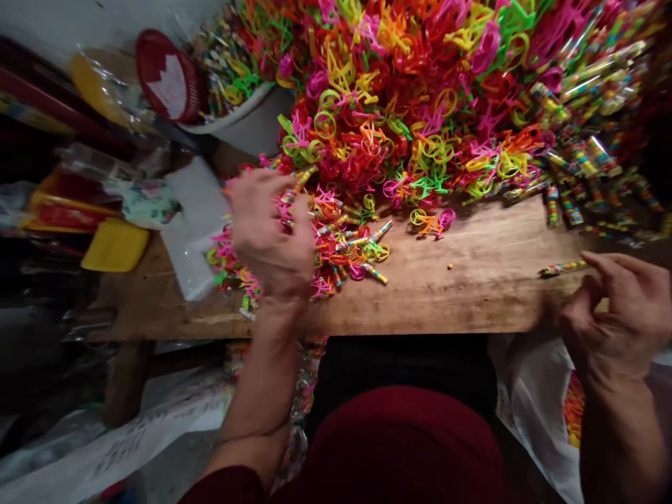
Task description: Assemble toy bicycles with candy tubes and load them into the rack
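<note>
My right hand (619, 308) is closed in a pinch on one end of a thin, bright-patterned candy tube (563, 268). The tube points left, just over the wooden board. My left hand (273, 231), smeared by motion, hovers at a small heap of coloured plastic toys and candy tubes (357, 245). Another patterned tube (304, 178) shows by its fingertips; whether the fingers grip it is not clear. On the board, a small toy shaped like a pair of glasses or a bicycle (433, 222) lies apart from the heap, and a tiny yellow ball (450, 266) sits near the middle.
A large pile of coloured plastic toys (378, 105) covers the back of the wooden board (472, 301). Loose candy tubes (593, 161) are heaped at right. To the left stand a white tub (246, 122), a red basket (194, 91), white paper (189, 245) and a yellow piece (115, 245).
</note>
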